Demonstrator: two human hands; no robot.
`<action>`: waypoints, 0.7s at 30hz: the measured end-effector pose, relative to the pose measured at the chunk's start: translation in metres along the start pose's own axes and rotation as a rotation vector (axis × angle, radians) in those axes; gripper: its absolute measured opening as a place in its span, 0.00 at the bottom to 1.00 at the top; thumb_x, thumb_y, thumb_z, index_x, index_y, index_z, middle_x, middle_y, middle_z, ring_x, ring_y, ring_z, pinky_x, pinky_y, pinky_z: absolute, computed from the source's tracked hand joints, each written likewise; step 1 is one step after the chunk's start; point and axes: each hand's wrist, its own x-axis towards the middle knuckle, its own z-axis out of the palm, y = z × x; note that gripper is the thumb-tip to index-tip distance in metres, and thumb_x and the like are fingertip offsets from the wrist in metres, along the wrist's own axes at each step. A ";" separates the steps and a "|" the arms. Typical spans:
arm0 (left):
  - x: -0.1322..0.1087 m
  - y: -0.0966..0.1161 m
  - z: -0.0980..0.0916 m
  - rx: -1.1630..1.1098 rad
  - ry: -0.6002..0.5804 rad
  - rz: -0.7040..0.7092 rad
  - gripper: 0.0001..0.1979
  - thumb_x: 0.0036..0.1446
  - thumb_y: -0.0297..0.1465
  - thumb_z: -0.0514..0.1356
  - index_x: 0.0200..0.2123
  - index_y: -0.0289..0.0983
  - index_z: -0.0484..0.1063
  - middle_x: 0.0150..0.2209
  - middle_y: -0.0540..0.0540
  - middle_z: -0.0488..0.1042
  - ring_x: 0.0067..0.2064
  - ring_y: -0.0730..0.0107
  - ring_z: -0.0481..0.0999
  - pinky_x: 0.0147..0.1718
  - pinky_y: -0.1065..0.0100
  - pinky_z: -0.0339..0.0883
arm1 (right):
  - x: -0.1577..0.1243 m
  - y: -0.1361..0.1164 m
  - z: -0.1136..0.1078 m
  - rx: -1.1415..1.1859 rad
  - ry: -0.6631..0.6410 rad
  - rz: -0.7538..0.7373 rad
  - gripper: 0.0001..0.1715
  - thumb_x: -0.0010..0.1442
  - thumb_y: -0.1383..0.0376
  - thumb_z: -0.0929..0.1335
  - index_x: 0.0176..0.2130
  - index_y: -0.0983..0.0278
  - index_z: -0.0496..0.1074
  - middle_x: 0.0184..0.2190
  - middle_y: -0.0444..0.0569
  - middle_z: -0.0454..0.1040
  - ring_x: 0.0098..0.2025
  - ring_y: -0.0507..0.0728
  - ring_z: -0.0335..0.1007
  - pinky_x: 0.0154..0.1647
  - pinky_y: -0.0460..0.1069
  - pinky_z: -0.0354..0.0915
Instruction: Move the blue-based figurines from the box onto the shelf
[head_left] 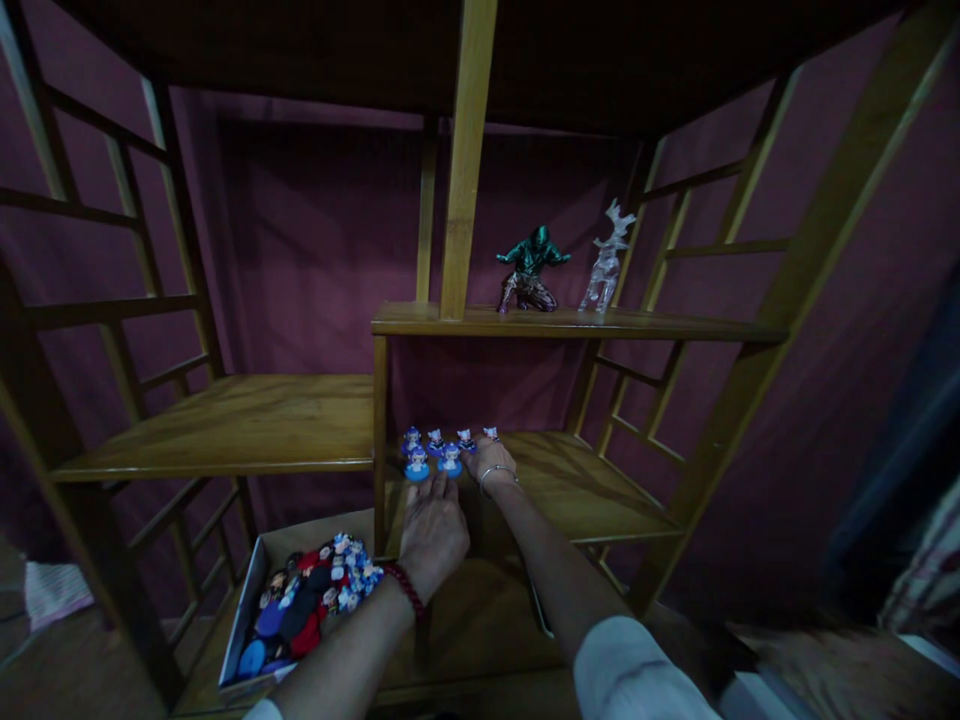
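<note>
Several small purple-and-white figurines (450,459) stand upright on the lower right shelf, in a back row and a front row. The front ones have round blue bases. My left hand (435,525) lies at the shelf's front edge, palm down, its fingers stretched towards the front figurine (417,462) on the left. My right hand (491,461) reaches in beside the front row with its fingers bent. Just beyond it shows the head of the rightmost back figurine (490,433). Its base and whatever is under my right fingers are hidden.
An open cardboard box (253,590) full of mixed figurines stands at lower left. A green-and-purple crouching statue (534,268) and a clear deer ornament (604,262) stand on the shelf above (675,325). A wooden divider (380,440) rises left of the rows.
</note>
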 end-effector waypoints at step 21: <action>0.000 -0.001 0.001 -0.040 0.003 -0.015 0.19 0.55 0.30 0.43 0.48 0.36 0.62 0.54 0.44 0.60 0.54 0.63 0.56 0.51 0.61 0.48 | 0.000 0.016 0.010 0.215 0.074 -0.046 0.18 0.52 0.61 0.63 0.42 0.65 0.64 0.29 0.49 0.73 0.34 0.54 0.69 0.32 0.45 0.58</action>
